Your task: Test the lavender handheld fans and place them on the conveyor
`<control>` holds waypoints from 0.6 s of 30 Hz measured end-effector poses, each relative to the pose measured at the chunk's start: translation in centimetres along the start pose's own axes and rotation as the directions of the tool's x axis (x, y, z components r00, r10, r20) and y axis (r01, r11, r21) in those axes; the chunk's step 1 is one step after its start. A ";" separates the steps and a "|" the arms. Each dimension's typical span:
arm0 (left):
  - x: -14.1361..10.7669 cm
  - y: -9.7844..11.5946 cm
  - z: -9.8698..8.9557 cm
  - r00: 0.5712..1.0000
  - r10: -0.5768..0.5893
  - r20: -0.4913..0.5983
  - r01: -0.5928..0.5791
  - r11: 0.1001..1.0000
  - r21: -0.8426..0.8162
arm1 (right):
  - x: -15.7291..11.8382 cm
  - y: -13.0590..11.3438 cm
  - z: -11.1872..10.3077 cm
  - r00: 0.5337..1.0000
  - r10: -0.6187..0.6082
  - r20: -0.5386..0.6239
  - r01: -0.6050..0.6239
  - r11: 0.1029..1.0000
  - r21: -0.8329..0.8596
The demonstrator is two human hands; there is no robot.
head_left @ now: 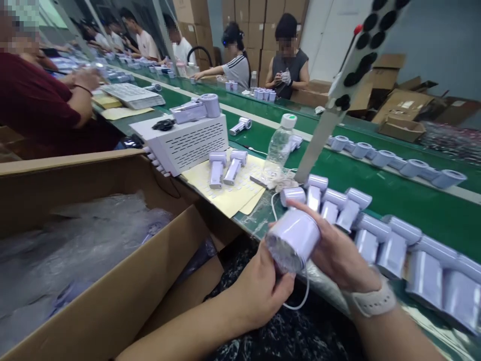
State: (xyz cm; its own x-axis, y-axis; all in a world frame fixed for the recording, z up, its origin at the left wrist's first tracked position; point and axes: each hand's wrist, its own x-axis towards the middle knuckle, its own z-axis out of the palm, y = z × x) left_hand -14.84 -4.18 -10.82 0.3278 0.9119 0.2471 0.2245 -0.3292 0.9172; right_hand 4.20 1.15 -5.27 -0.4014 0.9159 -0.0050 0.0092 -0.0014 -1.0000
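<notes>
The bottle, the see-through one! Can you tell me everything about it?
The bottle looks like clear, shiny plastic, with ridges around its body. Its cap is on, white with a green spot on top. It stands cap up on the worktable side, leaning a bit in the picture, left of the slanted post. A crumpled cloth lies by its bottom. No hand touches it. I can't tell if any water is inside.

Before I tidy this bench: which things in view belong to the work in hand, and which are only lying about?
Work in hand, seemingly:
- glossy lavender round-headed device, between left hand and right hand
- similar lavender devices, lined up at right

Probably lying about:
- clear plastic bottle
- bunched black cord
</notes>
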 end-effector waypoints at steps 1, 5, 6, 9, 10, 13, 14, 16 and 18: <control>0.7 0.2 0.6 0.997 0.068 0.042 -0.068 0.998 0.006 | -1.4 0.6 0.3 0.999 0.001 0.035 -0.007 0.983 0.182; 3.5 0.5 2.7 0.963 0.162 0.215 -0.112 0.967 -0.228 | -5.3 1.4 0.6 0.985 -0.145 -0.092 0.164 0.954 0.251; 4.1 0.3 2.6 0.949 0.144 0.282 -0.057 0.954 -0.295 | -6.0 1.0 0.4 0.971 -0.167 -0.168 0.193 0.970 0.150; 6.7 -1.2 0.5 0.876 0.096 0.472 0.104 0.919 -0.381 | -9.2 -0.8 -2.7 0.841 -0.250 -0.480 0.205 0.968 -0.144; 7.9 -1.8 -0.8 0.874 0.075 0.480 0.117 0.926 -0.358 | -10.7 -1.4 -4.7 0.768 -0.274 -0.578 0.180 0.960 -0.216; 11.5 -3.3 -4.3 0.951 -0.004 0.309 0.052 0.987 -0.150 | -16.8 -2.1 -12.9 0.532 -0.239 -0.812 -0.176 0.907 -0.383; 12.4 -3.6 -5.0 0.968 -0.013 0.251 0.018 1.000 -0.018 | -18.9 -1.9 -15.9 0.448 -0.235 -0.862 -0.407 0.805 -0.431; 13.1 -3.7 -5.1 0.981 0.047 0.189 -0.093 0.966 0.243 | -22.5 -1.0 -21.2 0.363 -0.168 -0.916 -0.802 0.445 -0.399; 12.3 -3.5 -3.7 0.961 0.173 0.216 -0.255 0.858 0.446 | -24.7 0.0 -24.4 0.279 -0.195 -0.940 -0.879 0.343 -0.332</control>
State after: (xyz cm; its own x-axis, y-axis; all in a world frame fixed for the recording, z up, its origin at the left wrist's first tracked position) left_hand -15.00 9.14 -9.82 0.5522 0.7664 0.3283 0.5184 -0.6240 0.5847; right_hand 36.47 -11.65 -4.92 0.7475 0.6331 0.2011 0.6598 -0.6723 -0.3357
